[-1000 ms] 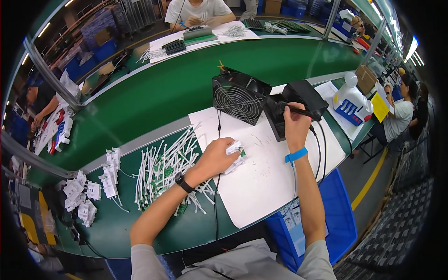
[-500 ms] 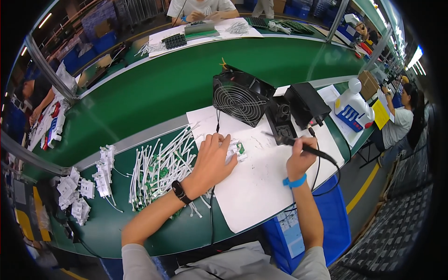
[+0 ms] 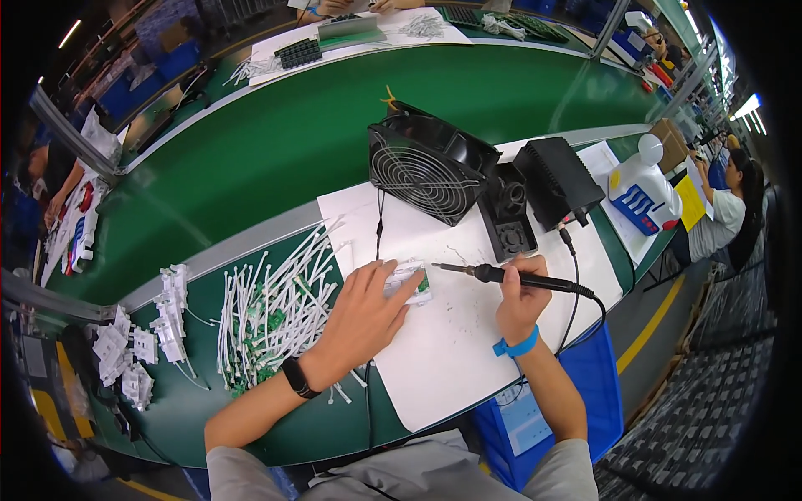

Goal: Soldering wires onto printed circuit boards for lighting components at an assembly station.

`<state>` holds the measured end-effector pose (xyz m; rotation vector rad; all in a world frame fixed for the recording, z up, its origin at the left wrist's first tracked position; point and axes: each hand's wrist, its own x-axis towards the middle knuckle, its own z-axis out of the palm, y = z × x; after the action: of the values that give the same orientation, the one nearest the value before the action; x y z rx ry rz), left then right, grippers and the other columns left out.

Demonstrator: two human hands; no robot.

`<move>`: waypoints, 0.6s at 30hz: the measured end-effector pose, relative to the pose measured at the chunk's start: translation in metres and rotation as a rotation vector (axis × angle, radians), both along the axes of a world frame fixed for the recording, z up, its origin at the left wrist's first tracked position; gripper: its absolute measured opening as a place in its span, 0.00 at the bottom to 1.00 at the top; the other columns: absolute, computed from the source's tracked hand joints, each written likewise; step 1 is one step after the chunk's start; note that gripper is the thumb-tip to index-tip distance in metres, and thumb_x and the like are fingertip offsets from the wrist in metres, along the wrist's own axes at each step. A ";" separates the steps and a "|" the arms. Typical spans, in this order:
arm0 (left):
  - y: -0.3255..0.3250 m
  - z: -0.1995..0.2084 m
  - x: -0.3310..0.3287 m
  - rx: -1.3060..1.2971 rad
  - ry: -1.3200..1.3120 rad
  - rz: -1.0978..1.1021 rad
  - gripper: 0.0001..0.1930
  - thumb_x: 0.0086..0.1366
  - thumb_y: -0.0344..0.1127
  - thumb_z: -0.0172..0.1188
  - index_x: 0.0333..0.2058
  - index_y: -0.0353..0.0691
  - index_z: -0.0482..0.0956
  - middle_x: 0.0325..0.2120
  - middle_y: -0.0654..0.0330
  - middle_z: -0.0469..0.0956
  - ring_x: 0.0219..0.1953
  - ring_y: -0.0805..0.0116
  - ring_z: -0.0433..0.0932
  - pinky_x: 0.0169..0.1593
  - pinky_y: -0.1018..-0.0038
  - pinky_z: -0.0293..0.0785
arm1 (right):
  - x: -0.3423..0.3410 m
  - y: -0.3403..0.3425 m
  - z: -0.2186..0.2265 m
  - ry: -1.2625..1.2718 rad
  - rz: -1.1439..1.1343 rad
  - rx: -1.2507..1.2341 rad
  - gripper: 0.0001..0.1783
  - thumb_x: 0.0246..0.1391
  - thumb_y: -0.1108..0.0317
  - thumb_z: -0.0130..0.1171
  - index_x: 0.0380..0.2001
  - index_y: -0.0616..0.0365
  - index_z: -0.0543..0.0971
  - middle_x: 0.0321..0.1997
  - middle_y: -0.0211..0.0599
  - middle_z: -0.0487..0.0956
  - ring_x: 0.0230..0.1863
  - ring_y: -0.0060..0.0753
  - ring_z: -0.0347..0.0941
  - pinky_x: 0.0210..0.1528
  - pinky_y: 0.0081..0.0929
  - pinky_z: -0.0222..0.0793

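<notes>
1. The right hand [image 3: 520, 302] gripped a soldering iron [image 3: 511, 278] by its handle.
2. The left hand [image 3: 361, 321] lay spread, fingertips pinning a small board [image 3: 412, 280] flat on white paper [image 3: 451, 351], just left of the tip.
3. The board looked light, stiff, fragile; best held by its edges.
4. A fan [image 3: 430, 167] stood beyond.

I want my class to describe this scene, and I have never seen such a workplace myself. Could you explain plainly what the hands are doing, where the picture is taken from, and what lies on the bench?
The picture comes from a camera worn on the person's head, looking down at their own two bare hands; the wide lens bends straight edges.

The left hand presses down a small white part with a green circuit board on a white paper sheet. The right hand holds a soldering iron, its tip pointing toward that part.

Behind them stand a black fan and a black soldering station. To the left lies a pile of white wired pieces on the green bench. Other people work at the edges.
</notes>
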<state>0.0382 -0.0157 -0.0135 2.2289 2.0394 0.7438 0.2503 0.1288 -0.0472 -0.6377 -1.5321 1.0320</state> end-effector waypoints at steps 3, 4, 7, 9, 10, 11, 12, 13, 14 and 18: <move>0.000 -0.002 -0.001 -0.023 0.039 -0.001 0.29 0.62 0.32 0.66 0.63 0.46 0.74 0.56 0.47 0.71 0.60 0.46 0.69 0.62 0.57 0.68 | 0.000 -0.002 0.001 -0.032 0.008 0.029 0.05 0.63 0.78 0.59 0.36 0.60 0.73 0.32 0.31 0.74 0.29 0.16 0.63 0.33 0.17 0.60; 0.000 -0.002 -0.001 -0.021 0.056 0.000 0.28 0.63 0.32 0.65 0.63 0.46 0.74 0.57 0.47 0.70 0.60 0.46 0.69 0.63 0.57 0.68 | -0.001 -0.003 0.003 -0.032 0.020 0.047 0.05 0.63 0.78 0.59 0.36 0.60 0.73 0.31 0.31 0.74 0.28 0.15 0.62 0.32 0.16 0.59; 0.001 -0.002 0.000 -0.031 0.078 0.003 0.28 0.63 0.32 0.65 0.63 0.46 0.75 0.58 0.47 0.70 0.61 0.46 0.69 0.63 0.57 0.68 | -0.001 -0.001 0.005 -0.015 0.078 0.030 0.05 0.62 0.77 0.60 0.35 0.61 0.73 0.28 0.30 0.74 0.26 0.15 0.60 0.30 0.17 0.56; 0.001 0.000 0.000 -0.042 0.083 0.003 0.27 0.64 0.33 0.65 0.63 0.46 0.75 0.58 0.47 0.70 0.61 0.46 0.69 0.64 0.57 0.68 | -0.001 -0.001 0.005 -0.024 0.098 0.024 0.05 0.62 0.77 0.60 0.35 0.61 0.72 0.27 0.30 0.73 0.26 0.15 0.60 0.30 0.18 0.56; 0.001 0.001 0.000 -0.031 0.077 -0.006 0.26 0.64 0.32 0.64 0.62 0.44 0.75 0.58 0.45 0.71 0.60 0.44 0.69 0.64 0.56 0.68 | -0.001 -0.001 0.005 -0.034 0.099 0.021 0.06 0.62 0.77 0.60 0.35 0.61 0.72 0.27 0.30 0.73 0.26 0.15 0.59 0.30 0.18 0.55; 0.001 0.001 0.000 -0.020 0.071 -0.015 0.25 0.65 0.31 0.62 0.62 0.41 0.76 0.57 0.42 0.71 0.59 0.43 0.70 0.64 0.54 0.68 | -0.002 -0.001 0.005 -0.044 0.101 0.018 0.06 0.62 0.76 0.60 0.34 0.61 0.72 0.26 0.30 0.73 0.26 0.15 0.59 0.29 0.18 0.55; 0.002 0.000 0.000 -0.021 0.069 -0.016 0.25 0.65 0.31 0.62 0.62 0.41 0.76 0.57 0.42 0.71 0.59 0.43 0.70 0.64 0.54 0.68 | -0.002 -0.001 0.006 -0.046 0.100 0.017 0.06 0.62 0.76 0.60 0.34 0.61 0.72 0.26 0.30 0.73 0.26 0.15 0.59 0.29 0.18 0.55; 0.001 -0.001 0.000 -0.031 0.080 -0.006 0.26 0.64 0.32 0.64 0.62 0.44 0.75 0.58 0.45 0.71 0.60 0.44 0.69 0.64 0.55 0.68 | -0.002 -0.001 0.006 -0.042 0.113 0.009 0.06 0.62 0.77 0.60 0.34 0.61 0.72 0.26 0.30 0.73 0.25 0.15 0.59 0.29 0.18 0.56; 0.001 -0.002 0.000 -0.040 0.090 0.005 0.28 0.63 0.33 0.65 0.63 0.46 0.75 0.58 0.47 0.70 0.62 0.45 0.69 0.64 0.57 0.68 | -0.001 -0.001 0.006 -0.039 0.127 0.001 0.06 0.62 0.77 0.60 0.34 0.62 0.72 0.26 0.30 0.73 0.25 0.15 0.59 0.29 0.18 0.56; 0.001 -0.003 -0.001 -0.036 0.083 0.003 0.27 0.63 0.33 0.65 0.62 0.46 0.75 0.58 0.46 0.70 0.61 0.45 0.69 0.64 0.56 0.68 | -0.001 0.000 0.006 -0.054 0.125 0.011 0.06 0.62 0.76 0.61 0.34 0.62 0.72 0.24 0.31 0.73 0.24 0.16 0.60 0.28 0.19 0.56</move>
<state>0.0376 -0.0145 -0.0169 2.2739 2.0751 0.6196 0.2495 0.1286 -0.0408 -0.5719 -1.6410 1.1074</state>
